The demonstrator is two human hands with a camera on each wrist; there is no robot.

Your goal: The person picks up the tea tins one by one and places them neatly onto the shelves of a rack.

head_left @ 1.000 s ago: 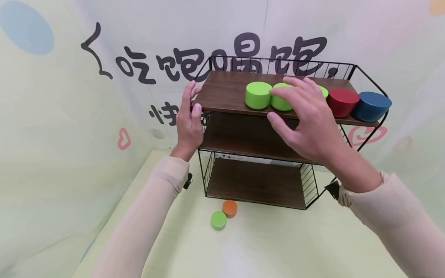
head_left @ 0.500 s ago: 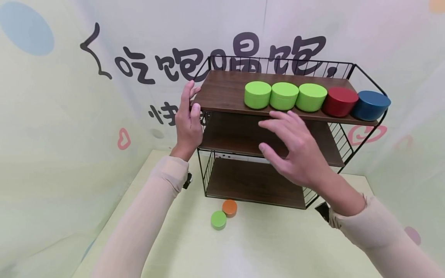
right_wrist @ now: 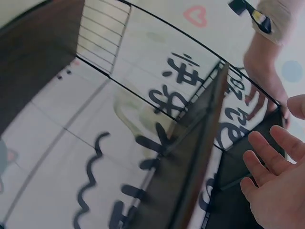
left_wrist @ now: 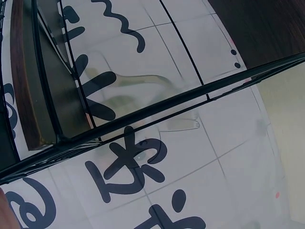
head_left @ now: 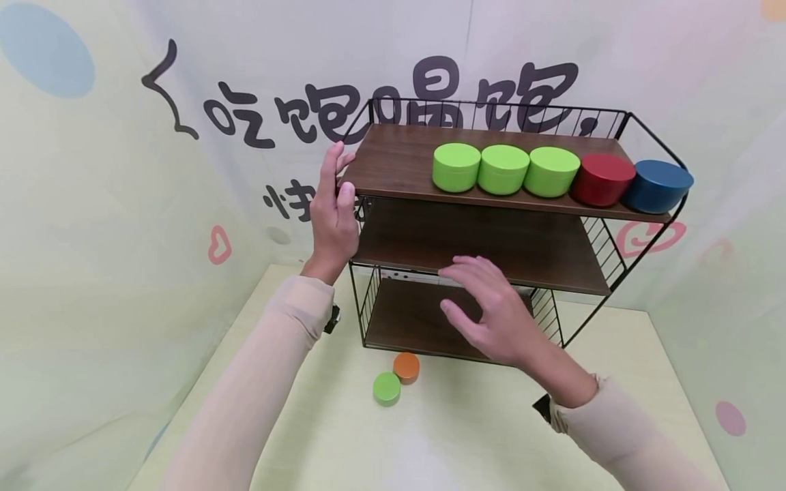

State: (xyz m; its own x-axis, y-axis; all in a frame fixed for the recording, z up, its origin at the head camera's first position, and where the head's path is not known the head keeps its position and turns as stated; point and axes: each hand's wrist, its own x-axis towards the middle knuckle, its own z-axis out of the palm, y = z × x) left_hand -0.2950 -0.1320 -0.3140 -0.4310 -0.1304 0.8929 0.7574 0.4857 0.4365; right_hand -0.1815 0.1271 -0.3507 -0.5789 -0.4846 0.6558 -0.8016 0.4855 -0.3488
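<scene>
A black wire-framed rack point(head_left: 479, 202) with three dark wood shelves stands against the wall. My left hand point(head_left: 334, 211) grips its upper left side, thumb at the front and fingers around the edge. Along the top shelf's front sit three lime green round tins point(head_left: 503, 169), a dark red tin point(head_left: 603, 179) and a blue tin point(head_left: 657, 185), side by side. My right hand point(head_left: 491, 310), fingers loosely bent and holding nothing, hovers before the bottom shelf. On the table below lie an orange tin point(head_left: 406, 367) and a green tin point(head_left: 386, 389), touching or nearly so.
The pale table point(head_left: 424, 443) reaches back under the rack. A white curtain-like wall point(head_left: 258, 41) with black characters and coloured shapes hangs behind and at both sides. Thin wire rails point(head_left: 604, 245) close the rack's ends.
My right hand has let go at the row of tins and moved down and left, away from the top shelf. The left hand and the tins stay where they were.
</scene>
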